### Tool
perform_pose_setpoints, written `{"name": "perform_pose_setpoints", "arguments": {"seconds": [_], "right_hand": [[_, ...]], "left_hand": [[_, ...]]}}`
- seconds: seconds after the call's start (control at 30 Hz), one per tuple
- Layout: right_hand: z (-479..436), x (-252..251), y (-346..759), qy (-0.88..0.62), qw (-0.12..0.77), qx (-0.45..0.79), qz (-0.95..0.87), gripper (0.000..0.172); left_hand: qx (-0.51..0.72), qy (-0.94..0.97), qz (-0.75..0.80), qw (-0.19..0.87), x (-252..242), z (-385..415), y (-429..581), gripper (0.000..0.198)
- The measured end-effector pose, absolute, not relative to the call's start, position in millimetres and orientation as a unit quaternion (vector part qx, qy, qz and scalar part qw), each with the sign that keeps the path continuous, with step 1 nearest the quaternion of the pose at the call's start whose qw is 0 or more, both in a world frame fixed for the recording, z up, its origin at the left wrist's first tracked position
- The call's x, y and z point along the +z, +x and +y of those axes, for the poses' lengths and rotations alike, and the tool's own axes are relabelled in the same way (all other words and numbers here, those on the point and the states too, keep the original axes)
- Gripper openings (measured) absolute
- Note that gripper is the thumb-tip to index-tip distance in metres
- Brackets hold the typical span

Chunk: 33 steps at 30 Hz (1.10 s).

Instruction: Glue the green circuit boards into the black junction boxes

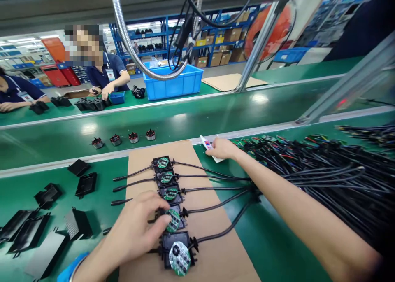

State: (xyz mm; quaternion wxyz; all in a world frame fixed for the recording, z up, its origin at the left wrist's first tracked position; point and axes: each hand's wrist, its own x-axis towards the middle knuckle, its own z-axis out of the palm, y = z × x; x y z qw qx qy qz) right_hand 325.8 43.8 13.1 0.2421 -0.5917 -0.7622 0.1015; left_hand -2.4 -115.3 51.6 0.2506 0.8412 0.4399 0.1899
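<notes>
A column of several black plastic housings, each with a round green circuit board and black cables, lies on a cardboard sheet (203,228). My left hand (138,222) bends over the second housing from the front, thumb and finger closed at the left edge of its circuit board (173,220). The nearest housing (168,241) holds a tilted, shiny circuit board (180,258). Farther off to the right, my right hand (222,148) is closed around a white tube (205,142) with its narrow tip pointing up and left. The fingers hide part of the tube.
Loose black housing parts (27,232) lie at left. A big heap of black cables (324,179) fills the right side. Small round motors (133,137) stand on the green line behind. Beyond, a blue bin (174,84) and two co-workers. A metal post (259,47) and hanging hose (123,35) stand ahead.
</notes>
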Motion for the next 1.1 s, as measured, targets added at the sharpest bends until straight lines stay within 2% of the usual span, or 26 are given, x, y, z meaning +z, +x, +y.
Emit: {"name": "perform_pose_setpoints", "arguments": {"seconds": [0.07,0.13,0.23,0.33,0.4,0.53,0.67,0.93,1.0,1.07,1.1], "right_hand": [[35,15,305,-0.591,0.227,0.167,-0.756,0.054],[14,17,274,-0.575,0.243,0.209,-0.753,0.043],[-25,21,225,-0.532,0.321,0.274,-0.734,0.036],[-55,25,197,-0.474,0.432,0.373,-0.671,0.039],[-65,28,192,-0.434,0.445,0.395,-0.676,0.037],[-66,28,198,-0.408,0.414,0.312,-0.752,0.030],[-64,24,199,-0.410,0.424,0.219,-0.777,0.032],[-59,22,207,-0.413,0.393,0.249,-0.783,0.032],[-56,34,214,-0.388,0.388,0.179,-0.817,0.027],[-50,53,216,-0.334,0.390,0.045,-0.857,0.015],[-46,63,214,-0.290,0.377,-0.023,-0.880,0.019]], "left_hand": [[0.222,0.800,0.453,0.326,49,-100,15,0.020],[0.267,0.748,0.453,0.404,44,-86,32,0.026],[0.314,0.696,0.400,0.507,32,-73,51,0.032],[0.347,0.685,0.381,0.515,21,-72,55,0.042],[0.377,0.678,0.402,0.486,15,-74,53,0.045],[0.415,0.656,0.431,0.460,5,-76,47,0.048],[0.414,0.652,0.431,0.467,0,-75,49,0.049],[0.397,0.676,0.421,0.456,0,-78,46,0.042],[0.398,0.674,0.424,0.456,10,-75,42,0.042],[0.390,0.674,0.431,0.455,26,-70,37,0.042],[0.383,0.676,0.434,0.456,35,-66,34,0.042]]}}
